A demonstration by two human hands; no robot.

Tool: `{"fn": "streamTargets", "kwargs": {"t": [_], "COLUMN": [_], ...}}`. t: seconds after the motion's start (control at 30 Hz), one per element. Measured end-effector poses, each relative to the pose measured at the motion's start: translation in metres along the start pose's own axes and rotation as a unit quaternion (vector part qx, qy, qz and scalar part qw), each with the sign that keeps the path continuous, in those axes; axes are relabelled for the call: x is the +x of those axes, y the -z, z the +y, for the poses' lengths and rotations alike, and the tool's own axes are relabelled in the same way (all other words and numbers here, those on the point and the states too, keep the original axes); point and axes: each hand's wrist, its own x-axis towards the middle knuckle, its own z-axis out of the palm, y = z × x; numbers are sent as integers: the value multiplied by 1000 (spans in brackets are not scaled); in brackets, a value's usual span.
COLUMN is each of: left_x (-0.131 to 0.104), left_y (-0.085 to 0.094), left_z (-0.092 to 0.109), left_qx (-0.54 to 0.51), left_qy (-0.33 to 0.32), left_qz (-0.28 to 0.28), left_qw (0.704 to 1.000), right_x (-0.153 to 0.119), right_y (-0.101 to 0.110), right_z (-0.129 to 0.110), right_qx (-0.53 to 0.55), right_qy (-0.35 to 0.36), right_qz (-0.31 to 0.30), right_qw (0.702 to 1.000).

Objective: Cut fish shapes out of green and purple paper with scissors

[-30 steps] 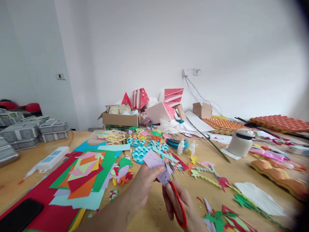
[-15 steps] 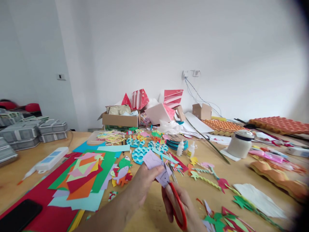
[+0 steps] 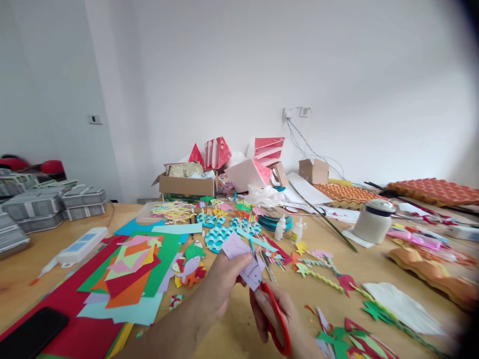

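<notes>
Pinched in my left hand (image 3: 220, 284) is a piece of purple paper (image 3: 235, 248) with a fish outline and an eye drawn on it. My right hand (image 3: 279, 311) grips red-handled scissors (image 3: 278, 319), fingers through the loops. The blades lie at the paper's right side, along the drawn fish, partly hidden by the sheet. Cut-out paper shapes, among them a purple fish (image 3: 191, 268) and a green piece (image 3: 194, 250), lie to the left of my hands. Colourful paper scraps (image 3: 337, 341) lie at the lower right.
Coloured paper sheets (image 3: 149, 309) and a black phone (image 3: 33, 331) lie on the left. Two small glue bottles (image 3: 280, 228) stand beyond my hands. A lidded white mug (image 3: 374, 224), braided cords (image 3: 325, 280) and a white napkin (image 3: 404, 306) are on the right. A cardboard box (image 3: 187, 185) stands at the back.
Very little differs. The view has shifted slightly, and both hands keep their hold on the purple paper and the scissors, in nearly the same place.
</notes>
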Motion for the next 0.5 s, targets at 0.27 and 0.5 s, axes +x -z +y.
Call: {"fn": "streamTargets", "kwargs": {"t": [0.27,0.5], "left_x": [-1,-3], "left_y": [-3,-6], "left_z": [1,1], "left_qx": [16,50], "left_qy": [-3,-17], "left_qz": [20,43], "left_qw": [1000,998], "right_x": [-5,-2], "right_y": [-2,-2], "right_z": [-5,-2], "right_qx": [28,38], "right_qy": [-15,-13], "right_qz": [20,15], "right_qw": [999,999]}}
